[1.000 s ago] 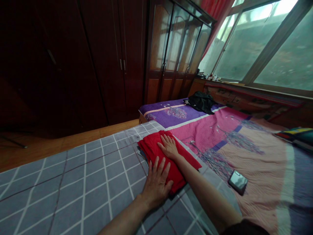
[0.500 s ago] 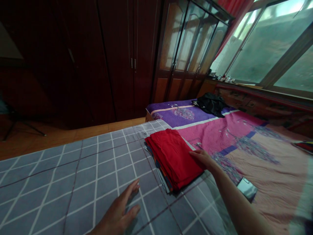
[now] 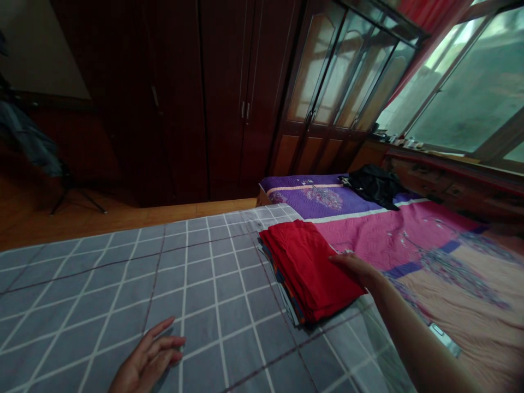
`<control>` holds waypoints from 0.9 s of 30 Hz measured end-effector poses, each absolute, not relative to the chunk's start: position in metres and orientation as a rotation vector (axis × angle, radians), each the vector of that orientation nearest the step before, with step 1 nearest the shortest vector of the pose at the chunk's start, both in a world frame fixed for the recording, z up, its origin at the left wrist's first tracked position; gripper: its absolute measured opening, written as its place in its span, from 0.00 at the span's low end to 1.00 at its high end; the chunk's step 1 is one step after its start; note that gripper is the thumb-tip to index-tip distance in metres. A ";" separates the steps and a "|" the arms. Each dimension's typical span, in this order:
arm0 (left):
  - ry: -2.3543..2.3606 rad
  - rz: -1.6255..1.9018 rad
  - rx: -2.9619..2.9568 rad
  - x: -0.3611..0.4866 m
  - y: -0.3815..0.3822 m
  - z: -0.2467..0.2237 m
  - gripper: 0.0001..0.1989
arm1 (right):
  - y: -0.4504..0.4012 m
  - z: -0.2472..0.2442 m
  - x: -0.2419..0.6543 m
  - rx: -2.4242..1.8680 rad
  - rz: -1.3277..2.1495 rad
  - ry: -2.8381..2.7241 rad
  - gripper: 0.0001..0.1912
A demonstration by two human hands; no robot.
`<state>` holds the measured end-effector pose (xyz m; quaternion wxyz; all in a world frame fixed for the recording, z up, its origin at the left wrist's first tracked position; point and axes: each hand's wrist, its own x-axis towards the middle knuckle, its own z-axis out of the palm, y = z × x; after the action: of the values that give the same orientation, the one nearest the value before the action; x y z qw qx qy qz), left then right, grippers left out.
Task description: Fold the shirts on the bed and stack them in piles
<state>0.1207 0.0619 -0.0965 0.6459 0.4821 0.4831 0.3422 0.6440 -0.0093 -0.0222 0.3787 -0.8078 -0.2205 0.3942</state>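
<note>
A folded red cloth [image 3: 313,267] lies on top of a neat stack of folded fabrics, whose grey, orange and dark layers show along the left side. My right hand [image 3: 355,268] rests against the right edge of the red cloth, fingers stretched out over it; the fingers' far side is partly hidden. To the left, my left hand [image 3: 149,355] hovers low over the grey checked sheet [image 3: 196,295], apart from the stack. Its fingers are spread and hold nothing.
A phone [image 3: 445,339], partly behind my right forearm, lies on the purple, pink and peach quilt [image 3: 470,305]. A black garment [image 3: 374,185] is heaped farther back. Dark wardrobes [image 3: 229,109] stand behind the bed, and a tripod [image 3: 77,199] is on the floor at left.
My left hand has moved left, farther from the stack. My right hand stays at the cloth's right edge. The view has turned slightly left, showing more of the tripod.
</note>
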 end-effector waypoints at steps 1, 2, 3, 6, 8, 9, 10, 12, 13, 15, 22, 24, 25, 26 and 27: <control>1.106 0.798 1.076 0.124 0.063 -0.093 0.35 | -0.009 -0.022 0.642 -2.005 1.093 -0.517 0.16; 1.112 0.820 1.054 0.127 0.064 -0.089 0.36 | -0.008 -0.022 0.640 -1.947 1.164 -0.472 0.16; 1.114 0.837 1.033 0.130 0.064 -0.086 0.36 | -0.007 -0.022 0.637 -1.895 1.215 -0.433 0.17; 1.091 0.854 0.994 0.135 0.064 -0.081 0.38 | -0.002 -0.020 0.632 -1.774 1.321 -0.339 0.18; 1.058 0.830 0.987 0.132 0.065 -0.082 0.38 | 0.001 -0.018 0.629 -1.732 1.356 -0.292 0.18; 1.037 0.809 0.991 0.130 0.066 -0.084 0.38 | 0.002 -0.017 0.628 -1.726 1.361 -0.273 0.18; 1.013 0.791 1.001 0.128 0.067 -0.086 0.37 | 0.003 -0.016 0.627 -1.727 1.362 -0.257 0.17; 0.957 0.767 1.038 0.125 0.068 -0.091 0.36 | 0.004 -0.014 0.625 -1.733 1.351 -0.248 0.17; 0.932 0.765 1.059 0.124 0.069 -0.092 0.35 | 0.004 -0.012 0.623 -1.731 1.344 -0.256 0.17; 0.900 0.765 1.090 0.124 0.069 -0.093 0.33 | 0.003 -0.008 0.620 -1.733 1.311 -0.279 0.16; 0.884 0.757 1.071 0.131 0.065 -0.070 0.32 | 0.009 0.028 0.590 -1.772 1.043 -0.441 0.16; 0.827 0.738 1.065 0.143 0.066 -0.053 0.29 | 0.013 0.046 0.566 -1.732 0.979 -0.555 0.16; 0.782 0.728 1.058 0.153 0.068 -0.044 0.27 | 0.016 0.056 0.551 -1.714 0.949 -0.618 0.16; 0.722 0.722 1.046 0.165 0.070 -0.034 0.27 | 0.018 0.065 0.533 -1.707 0.917 -0.684 0.17; 0.654 0.715 1.020 0.179 0.073 -0.024 0.26 | 0.021 0.073 0.515 -1.716 0.880 -0.757 0.18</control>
<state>0.1787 0.0727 -0.0241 0.7626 0.4690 0.3007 0.3289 0.5147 0.0210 0.0734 0.5098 -0.7124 -0.3145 0.3655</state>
